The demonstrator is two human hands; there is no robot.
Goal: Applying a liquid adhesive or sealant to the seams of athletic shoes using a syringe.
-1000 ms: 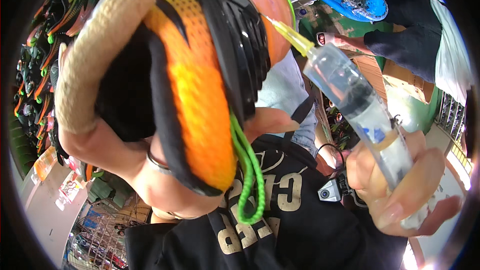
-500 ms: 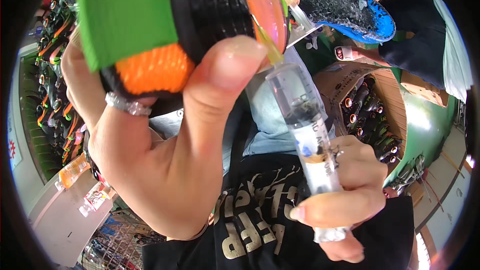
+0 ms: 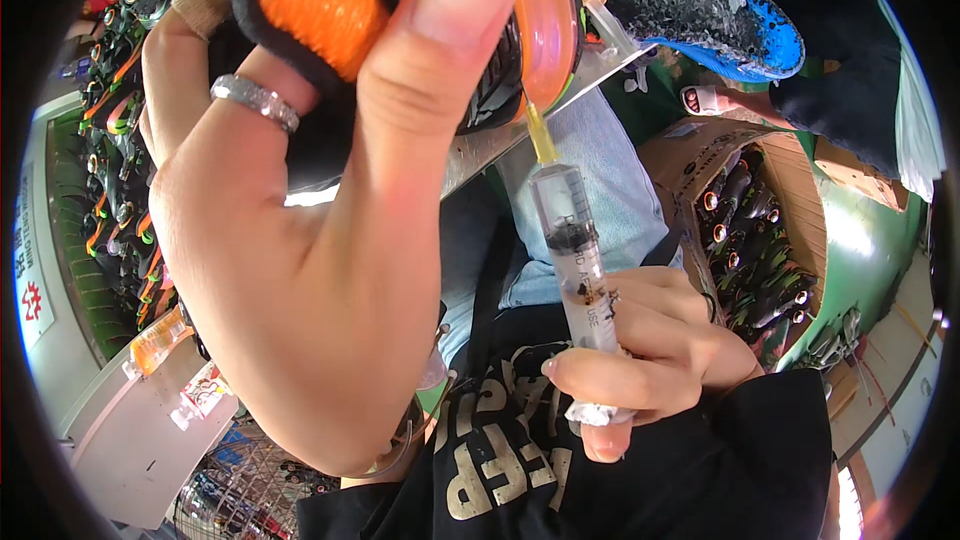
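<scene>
My left hand (image 3: 290, 250), with a ring on it, is closed round an orange, black and green shoe (image 3: 310, 5). The thumb presses on the shoe's black part, beside a glossy pinkish-orange sole section (image 3: 551, 35). Upright in my right hand (image 3: 660, 345) is a clear plastic syringe (image 3: 572, 240) with a black plunger seal. Its thumb sits at the plunger's end, and its fingers wrap the lower barrel. The syringe's yellow needle hub (image 3: 540, 135) points up, and its tip meets the lower edge of the sole section. Part of the shoe lies beyond the frame's top edge.
A blue tray crusted with black (image 3: 770, 45) lies beyond the shoe. An open cardboard box (image 3: 680, 155) of dark shoes stands on the green floor at right, near another person's sandalled foot (image 3: 700, 100). Piled shoes (image 3: 120, 180) and a pale table (image 3: 130, 450) are at left.
The shoe has tilted and moved up, taking its green part mostly out of view. My right hand and the syringe have shifted left, and the plunger's thumb sits closer to the barrel.
</scene>
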